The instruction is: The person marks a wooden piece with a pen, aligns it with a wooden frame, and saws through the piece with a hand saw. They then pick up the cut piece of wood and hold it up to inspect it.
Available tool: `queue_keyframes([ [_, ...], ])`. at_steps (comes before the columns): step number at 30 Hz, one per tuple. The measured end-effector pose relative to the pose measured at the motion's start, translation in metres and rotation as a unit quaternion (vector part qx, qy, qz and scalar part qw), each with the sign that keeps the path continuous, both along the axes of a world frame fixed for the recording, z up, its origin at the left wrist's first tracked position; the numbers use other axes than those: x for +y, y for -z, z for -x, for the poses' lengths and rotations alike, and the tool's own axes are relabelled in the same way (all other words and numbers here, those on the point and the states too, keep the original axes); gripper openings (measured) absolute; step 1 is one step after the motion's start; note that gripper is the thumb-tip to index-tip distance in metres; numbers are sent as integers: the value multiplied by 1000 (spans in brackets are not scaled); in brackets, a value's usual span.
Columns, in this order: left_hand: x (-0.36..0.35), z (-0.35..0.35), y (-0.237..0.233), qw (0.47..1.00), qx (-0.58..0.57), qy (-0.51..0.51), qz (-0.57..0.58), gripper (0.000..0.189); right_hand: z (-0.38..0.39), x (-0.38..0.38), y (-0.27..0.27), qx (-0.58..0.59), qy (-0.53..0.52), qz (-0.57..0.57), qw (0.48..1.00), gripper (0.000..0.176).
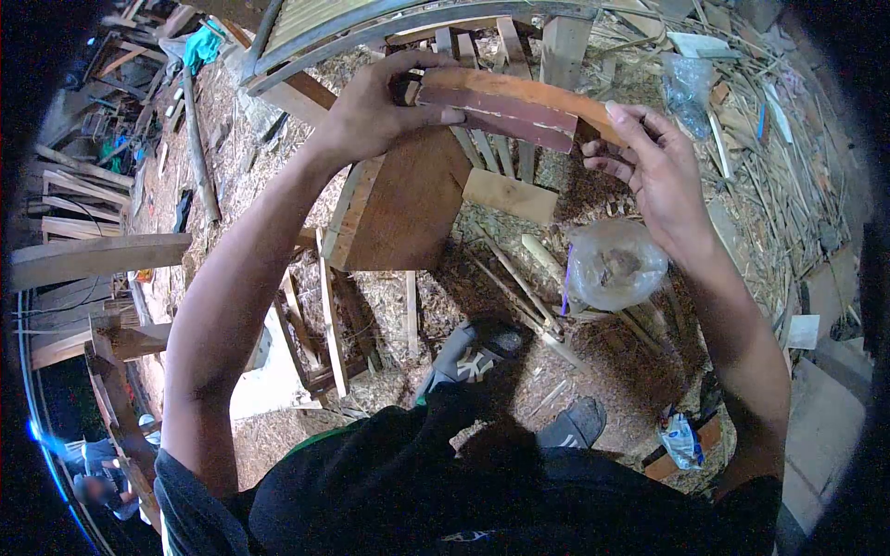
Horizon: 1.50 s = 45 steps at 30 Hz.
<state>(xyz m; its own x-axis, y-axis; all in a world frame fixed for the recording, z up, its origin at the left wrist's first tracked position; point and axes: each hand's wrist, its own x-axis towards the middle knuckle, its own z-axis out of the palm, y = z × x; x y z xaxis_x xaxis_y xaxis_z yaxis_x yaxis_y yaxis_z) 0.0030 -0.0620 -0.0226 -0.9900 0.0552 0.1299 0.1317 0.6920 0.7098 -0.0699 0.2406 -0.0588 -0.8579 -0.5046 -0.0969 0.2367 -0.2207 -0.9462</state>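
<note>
A curved wooden piece (519,90) with an orange-brown face is held up in front of me. Along its near side runs a dark maroon face (519,123) with pale, chipped edges. My left hand (375,107) is closed round the left end, thumb against the maroon side. At the right end, my right hand (649,153) pinches the wood between thumb and fingers. Below the piece stands a brown wooden block (408,204) with an angled top. A small flat board (510,195) lies just right of that block.
Wood shavings cover the ground. A clear plastic bag (619,264) sits below my right hand, near several loose sticks (519,278). A slatted wooden frame (389,28) crosses the top. Thin offcuts (807,176) pile up at right. A person (102,477) is at lower left.
</note>
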Motion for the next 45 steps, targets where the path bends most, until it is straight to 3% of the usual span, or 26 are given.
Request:
queue_keyframes([
  [4, -2, 0, 4, 999, 16, -5, -35, 40, 1, 1, 2, -3, 13, 32, 999, 27],
  [10, -9, 3, 15, 998, 21, -40, -40, 38, 4, 2, 4, -50, 10, 93, 994, 25],
  [16, -5, -1, 7, 999, 0, -34, -22, 33, 4, 8, 2, -53, -37, 66, 996, 24],
  [23, -4, 0, 9, 999, 22, -30, -1, 31, 4, 7, 1, -49, -8, 95, 994, 23],
  [26, -1, -2, 7, 995, 16, -68, -68, 32, 6, 6, -8, 31, 30, 117, 992, 20],
  [30, -8, -7, 7, 990, 61, -124, 8, 33, -1, 20, -19, 160, 56, 99, 981, 15],
  [32, -11, -11, 7, 989, 74, -126, 23, 35, -1, 35, -16, 348, 50, -48, 935, 15],
  [33, -10, -17, 5, 989, 37, -141, -21, 39, -2, 41, -14, 423, 49, -94, 900, 17],
  [38, -4, -32, -4, 987, -36, -134, -77, 54, -27, 41, 3, 510, 24, -98, 854, 24],
  [40, -3, -35, -6, 992, -53, -96, -64, 56, -42, 35, 8, 411, 45, -112, 904, 31],
  [41, -16, -32, 12, 984, -47, -46, -167, 55, -41, 35, 6, 518, 46, -143, 842, 40],
  [42, -15, -34, 8, 984, -45, -46, -167, 55, -42, 34, 7, 519, 47, -143, 842, 40],
  [44, -13, -39, 0, 997, -55, -29, -50, 61, -47, 29, 11, 568, 62, -143, 808, 40],
  [45, -9, -38, -6, 996, -63, -38, -41, 75, -48, 28, 14, 585, 83, -142, 794, 37],
])
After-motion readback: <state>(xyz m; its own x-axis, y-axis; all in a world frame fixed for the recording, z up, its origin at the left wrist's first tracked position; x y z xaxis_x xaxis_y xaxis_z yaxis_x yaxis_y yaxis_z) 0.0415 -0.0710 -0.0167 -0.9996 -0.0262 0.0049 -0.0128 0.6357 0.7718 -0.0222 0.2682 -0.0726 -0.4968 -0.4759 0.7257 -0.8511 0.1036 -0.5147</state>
